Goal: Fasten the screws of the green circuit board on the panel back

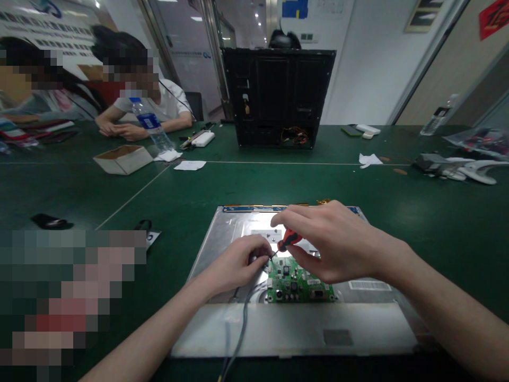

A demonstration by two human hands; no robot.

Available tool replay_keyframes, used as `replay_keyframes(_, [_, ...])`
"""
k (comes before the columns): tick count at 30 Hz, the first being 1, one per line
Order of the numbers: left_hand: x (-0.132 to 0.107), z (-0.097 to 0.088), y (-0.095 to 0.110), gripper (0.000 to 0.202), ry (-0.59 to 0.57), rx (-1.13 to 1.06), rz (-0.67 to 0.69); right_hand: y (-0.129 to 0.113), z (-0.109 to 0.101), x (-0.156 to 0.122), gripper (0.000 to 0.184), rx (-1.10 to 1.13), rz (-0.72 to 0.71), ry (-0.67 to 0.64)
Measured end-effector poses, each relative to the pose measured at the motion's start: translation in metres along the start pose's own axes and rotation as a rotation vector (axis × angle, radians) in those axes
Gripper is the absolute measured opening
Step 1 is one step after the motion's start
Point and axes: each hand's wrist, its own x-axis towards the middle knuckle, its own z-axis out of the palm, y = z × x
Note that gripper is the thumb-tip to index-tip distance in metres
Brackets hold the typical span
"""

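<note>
My right hand (338, 241) grips a small screwdriver (288, 240) with a red and black handle. The screwdriver slants down to the left, its tip at the upper left corner of a green circuit board (294, 284). Right by that tip, my left hand (240, 260) has its fingers curled and pinched together; what they hold, if anything, is hidden. The board lies on the silver metal back of a flat display panel (294, 331). Grey cables (244, 323) run from the board's left side toward me. My right hand covers the board's upper right part.
A black housing (278, 95) stands upright at the back. A water bottle (153, 127) and an open box (124, 159) are at the left. Tools and a plastic bag (479, 142) lie at the right. Two people sit across the table; a blurred-out area covers the lower left.
</note>
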Motion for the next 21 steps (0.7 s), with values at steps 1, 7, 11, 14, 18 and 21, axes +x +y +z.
replay_keyframes(1, [0.0002,-0.0002,-0.0002,0.009,-0.002,-0.001,-0.001,-0.0001,-0.0002,-0.0001,0.019,-0.003,0.002,-0.001])
replay_keyframes(7, [0.0014,-0.0006,-0.0026,0.009,-0.011,-0.006,0.007,0.0008,0.0016,0.0009,0.02,-0.02,0.005,0.017])
replay_keyframes(11, [0.0007,0.0002,-0.0026,0.012,-0.015,0.005,-0.006,0.0022,0.0047,0.003,0.018,-0.043,0.013,0.027])
replay_keyframes(14, [0.0001,0.0009,-0.0019,0.012,-0.005,0.005,-0.005,0.0023,0.0049,0.003,0.018,-0.055,0.019,0.02])
replay_keyframes(18, [0.0002,0.0013,-0.002,0.01,0.011,-0.003,0.007,0.0002,0.0021,0.0015,0.023,-0.033,0.015,0.002])
replay_keyframes(21, [0.0006,0.0011,-0.0033,0.01,0.005,-0.004,0.003,-0.0012,0.001,0.0011,0.027,-0.012,0.008,-0.003])
